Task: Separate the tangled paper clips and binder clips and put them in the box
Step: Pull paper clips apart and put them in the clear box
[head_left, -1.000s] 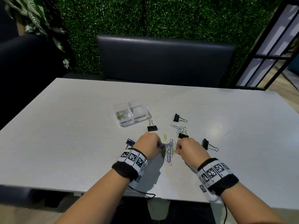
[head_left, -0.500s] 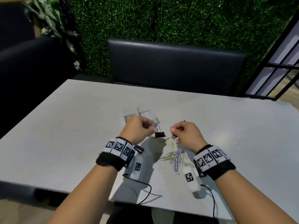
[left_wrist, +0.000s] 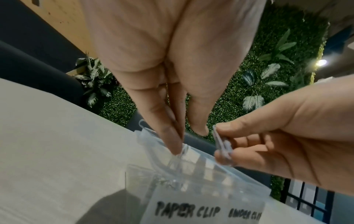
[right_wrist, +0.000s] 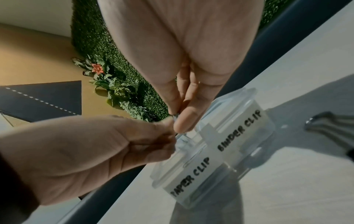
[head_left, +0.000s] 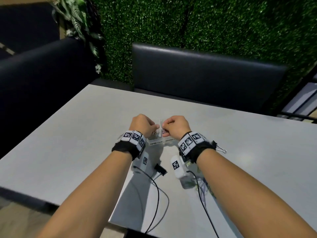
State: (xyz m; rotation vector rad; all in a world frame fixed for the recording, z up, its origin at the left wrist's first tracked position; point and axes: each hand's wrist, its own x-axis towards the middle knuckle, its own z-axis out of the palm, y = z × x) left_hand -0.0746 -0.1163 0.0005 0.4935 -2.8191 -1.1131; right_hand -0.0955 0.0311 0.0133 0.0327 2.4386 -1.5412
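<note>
Grey table bore the box; both hands hovered over it, the left hand pinching paper clips above the paper-clip compartment, the right hand at three o'clock pinching another.

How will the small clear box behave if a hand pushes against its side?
The clear box looks like thin plastic holding only a few clips, so it is probably light and may slide on the smooth table. It sits low and wide, so tipping seems unlikely. Its walls may flex a little.
</note>
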